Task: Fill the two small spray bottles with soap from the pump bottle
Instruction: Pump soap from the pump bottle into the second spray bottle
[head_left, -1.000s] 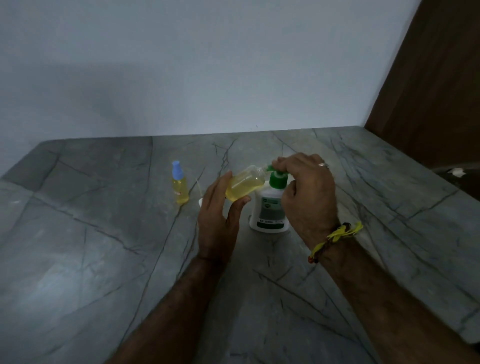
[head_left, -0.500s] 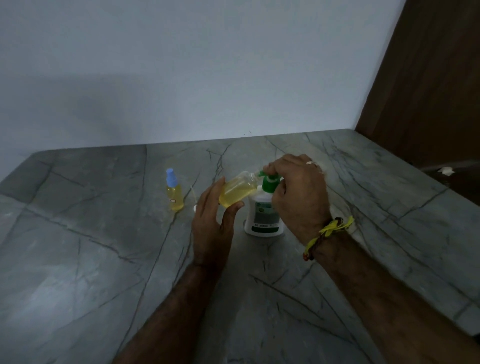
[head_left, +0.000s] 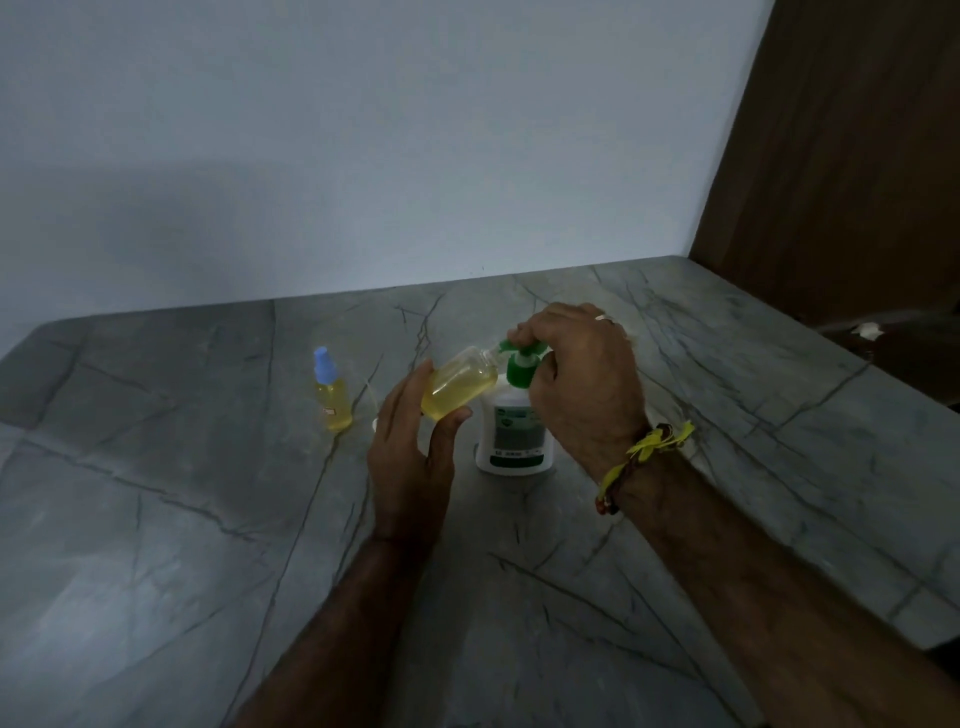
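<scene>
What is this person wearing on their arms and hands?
Both forearms are bare, with no sleeves in view. The right hand has a pale ring on one finger and a knotted yellow and dark thread band round the wrist. The left hand wears nothing.

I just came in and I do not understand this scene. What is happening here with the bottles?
A person is refilling small spray bottles with soap. The left hand holds an uncapped spray bottle, tilted, its mouth at the nozzle of the pump bottle. The right hand rests on the green pump head. The tilted bottle already holds much yellow liquid. A second spray bottle, with a blue cap on and yellow liquid inside, stands to the left on the grey table.
</scene>
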